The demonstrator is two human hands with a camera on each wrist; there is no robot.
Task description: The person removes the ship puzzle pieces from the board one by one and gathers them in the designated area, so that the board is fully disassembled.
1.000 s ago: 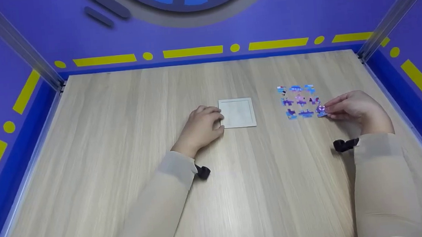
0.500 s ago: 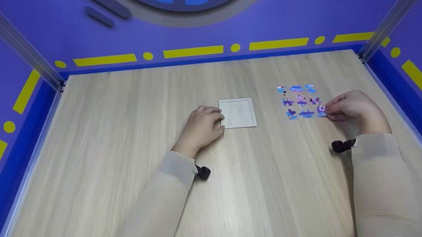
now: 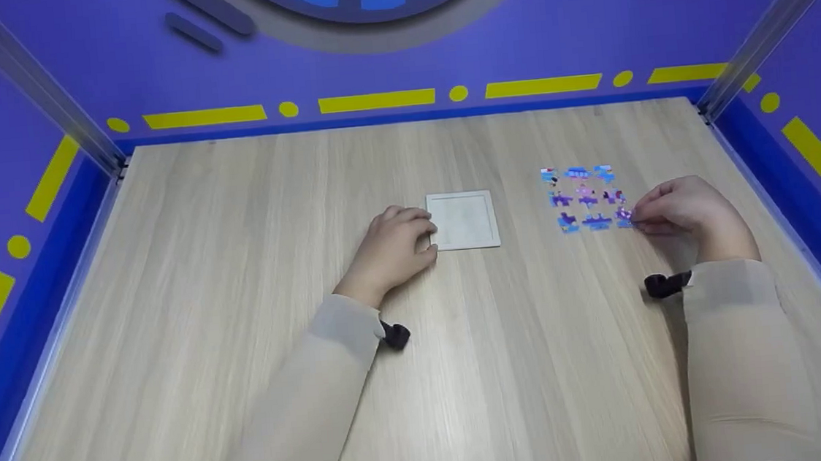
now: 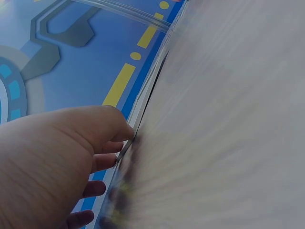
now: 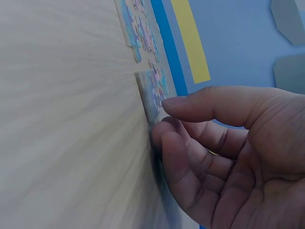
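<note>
My left hand [image 3: 393,246] holds the left edge of a square, pale puzzle tray [image 3: 462,219] with a raised rim. In the left wrist view, thumb and fingers meet at the edge of the tray [image 4: 148,93]. On the right, my right hand [image 3: 695,212] pinches the outer edge of a purple and blue jigsaw piece [image 3: 623,215], the near right corner of a spread-out group. The right wrist view shows that jigsaw piece [image 5: 148,90] low over the wood, its near end hidden by thumb and fingertips.
Several other jigsaw pieces [image 3: 587,200] lie in loose rows, slightly apart, right of the tray. The wooden table [image 3: 239,288] is bounded by purple-blue walls [image 3: 398,70] with yellow marks and metal posts at the back corners.
The pinched jigsaw piece has turned and settled slightly leftward, flatter and closer to its neighbours. My right hand has shifted a little left with it; my left hand and the tray stay put.
</note>
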